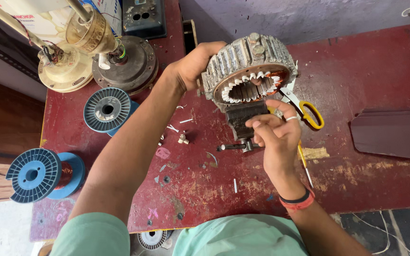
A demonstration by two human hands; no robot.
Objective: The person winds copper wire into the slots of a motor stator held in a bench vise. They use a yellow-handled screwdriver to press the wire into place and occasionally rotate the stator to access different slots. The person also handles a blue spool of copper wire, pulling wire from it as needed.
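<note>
We steady the motor stator point(250, 71) with our left hand point(193, 64) gripping its rim, while our right hand point(274, 130), just below it, pinches something small, best kept gentle near the windings.

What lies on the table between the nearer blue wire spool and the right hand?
In the head view, the left forearm crosses between blue wire spool and right hand, over red tabletop with scattered small bits.
</note>
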